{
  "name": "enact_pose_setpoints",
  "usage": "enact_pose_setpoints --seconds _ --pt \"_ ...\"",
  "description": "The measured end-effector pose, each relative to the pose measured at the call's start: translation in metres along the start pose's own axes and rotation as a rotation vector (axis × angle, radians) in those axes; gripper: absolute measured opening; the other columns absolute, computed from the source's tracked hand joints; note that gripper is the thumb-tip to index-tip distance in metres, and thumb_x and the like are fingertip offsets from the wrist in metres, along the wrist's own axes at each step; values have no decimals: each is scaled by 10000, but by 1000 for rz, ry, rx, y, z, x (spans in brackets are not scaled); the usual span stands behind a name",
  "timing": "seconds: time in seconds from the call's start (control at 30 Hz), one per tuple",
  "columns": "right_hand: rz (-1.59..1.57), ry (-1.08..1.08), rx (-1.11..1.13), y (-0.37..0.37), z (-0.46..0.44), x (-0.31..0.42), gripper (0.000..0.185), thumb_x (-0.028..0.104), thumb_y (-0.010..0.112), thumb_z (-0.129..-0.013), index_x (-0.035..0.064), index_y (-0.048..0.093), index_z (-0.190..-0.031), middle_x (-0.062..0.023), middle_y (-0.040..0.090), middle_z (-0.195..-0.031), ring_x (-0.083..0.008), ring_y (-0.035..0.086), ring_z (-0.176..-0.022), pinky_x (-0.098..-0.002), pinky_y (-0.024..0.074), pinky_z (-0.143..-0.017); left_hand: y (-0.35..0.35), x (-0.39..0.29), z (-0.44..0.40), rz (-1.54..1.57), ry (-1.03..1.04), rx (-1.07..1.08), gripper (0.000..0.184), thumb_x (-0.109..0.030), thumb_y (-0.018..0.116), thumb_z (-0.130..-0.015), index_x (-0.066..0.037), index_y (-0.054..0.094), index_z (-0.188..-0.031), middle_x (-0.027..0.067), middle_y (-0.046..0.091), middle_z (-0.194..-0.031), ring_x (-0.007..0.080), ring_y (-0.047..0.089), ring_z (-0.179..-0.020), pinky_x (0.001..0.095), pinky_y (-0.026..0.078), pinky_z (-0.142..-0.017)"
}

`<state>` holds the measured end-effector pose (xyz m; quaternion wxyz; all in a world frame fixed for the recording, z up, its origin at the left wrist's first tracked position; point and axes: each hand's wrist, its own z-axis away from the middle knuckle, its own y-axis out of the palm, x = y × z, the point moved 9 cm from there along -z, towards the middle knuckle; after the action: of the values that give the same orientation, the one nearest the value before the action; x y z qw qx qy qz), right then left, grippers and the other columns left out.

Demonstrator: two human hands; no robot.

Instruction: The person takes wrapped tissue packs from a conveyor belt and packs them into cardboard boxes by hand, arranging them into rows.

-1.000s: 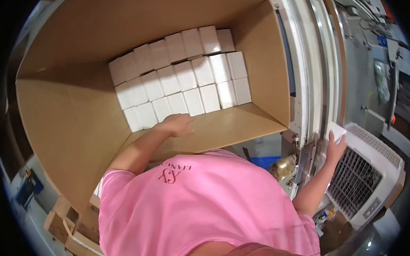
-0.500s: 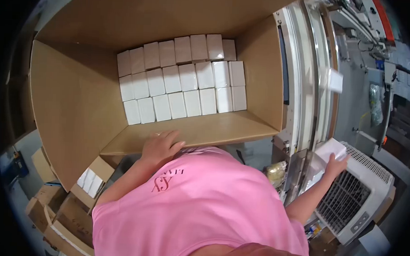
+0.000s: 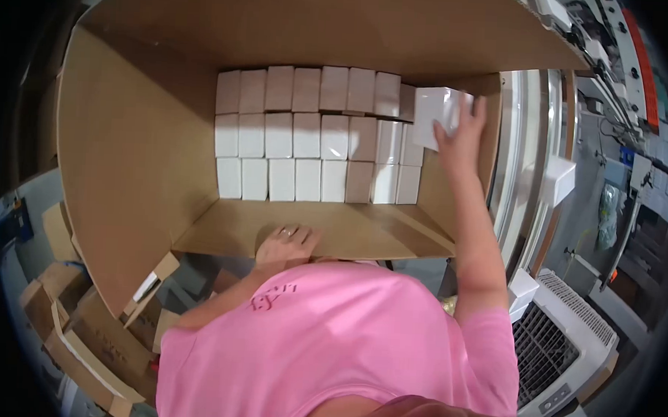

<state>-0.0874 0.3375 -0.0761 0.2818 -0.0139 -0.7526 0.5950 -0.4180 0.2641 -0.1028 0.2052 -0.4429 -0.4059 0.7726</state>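
A large cardboard carton (image 3: 333,234) stands open in front of me, with rows of small white boxes (image 3: 307,136) lining its bottom. My right hand (image 3: 462,132) is inside its right end, fingers and thumb around one white box (image 3: 431,112). That box is above the right end of the far row, near the right wall. Over the near rim of the carton lies my left hand (image 3: 288,245), a ring on one finger. Its fingers rest loosely on the inner side of the wall and hold no box.
A conveyor rail (image 3: 534,143) runs along the carton's right side, with a white box (image 3: 559,181) on its outer edge. More white boxes (image 3: 523,287) sit beside a white air cooler (image 3: 559,352). Opened cartons (image 3: 104,340) lie at lower left.
My right hand has moved from beside the air cooler up into the carton's right end, carrying a white box. My left hand stays on the near rim. The view has shifted slightly.
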Motion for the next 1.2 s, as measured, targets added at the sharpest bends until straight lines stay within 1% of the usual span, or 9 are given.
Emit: enact_pose_setpoints --seconds 0.13,0.23,0.4,0.53,0.6,0.67,0.9,1.1,1.2 --pt "29 254 54 96 -26 -68 780 126 729 -752 82 316 -1413 -278 129 -1476 -488 262 -1302 -456 328 -1056 -4 2 1 -36 42 -78 413 -338 568 -799 -80 570 -1121 86 625 -986 236 617 -922 350 502 -782" --pt "-105 157 -101 142 -31 -94 791 177 688 -801 123 245 -1455 -230 97 -1509 -464 209 -1339 -473 288 -1079 -13 2 4 -83 63 -235 399 -263 587 -745 -102 574 -1110 76 629 -989 222 633 -870 336 515 -735" --pt "481 474 597 228 20 -122 732 414 533 -885 122 224 -1481 -156 60 -1553 -326 54 -1432 -393 188 -1142 -6 7 2 -39 8 -138 404 -243 599 -755 -130 579 -1142 68 629 -1051 221 643 -883 340 518 -730" --pt "152 365 925 227 42 -89 592 381 545 -879 33 432 -1345 -159 393 -1425 -312 307 -1355 -429 242 -1118 18 10 12 -69 67 -3 439 -213 604 -775 -112 577 -1201 99 631 -1116 248 636 -977 367 514 -796" --pt "227 302 711 182 43 -62 449 320 604 -842 42 566 -1192 -175 535 -1276 -317 492 -1200 -426 397 -1005 27 11 9 -78 114 16 425 -205 602 -789 -95 579 -1199 110 632 -1115 253 633 -986 366 510 -807" --pt "-117 380 850 160 71 -50 472 346 598 -845 15 568 -1179 -222 609 -1131 -383 578 -1043 -431 469 -895 35 11 2 -71 160 54 411 -198 599 -804 -78 580 -1197 121 633 -1113 259 629 -995 365 505 -817" --pt "-572 284 390 -29 188 -19 533 346 584 -881 45 492 -1311 -216 598 -1171 -353 571 -1085 -415 458 -918 41 -15 -35 115 255 147 366 -173 591 -856 -19 584 -1188 160 638 -1107 279 618 -1027 362 490 -853" --pt "-816 651 -258 -182 376 -74 448 314 625 -862 17 582 -1194 -152 654 -1106 -215 636 -999 -321 487 -878 -17 -202 -110 285 527 130 336 -151 594 -891 33 594 -1172 204 630 -1143 298 594 -1092 357 447 -922" --pt "-582 862 -614 -255 498 -107 341 208 589 -907 16 585 -1188 -108 649 -1116 -174 602 -1036 -314 466 -914 -9 -301 -133 436 634 148 325 -132 589 -895 24 594 -1180 172 638 -1148 249 603 -1080 345 455 -917"
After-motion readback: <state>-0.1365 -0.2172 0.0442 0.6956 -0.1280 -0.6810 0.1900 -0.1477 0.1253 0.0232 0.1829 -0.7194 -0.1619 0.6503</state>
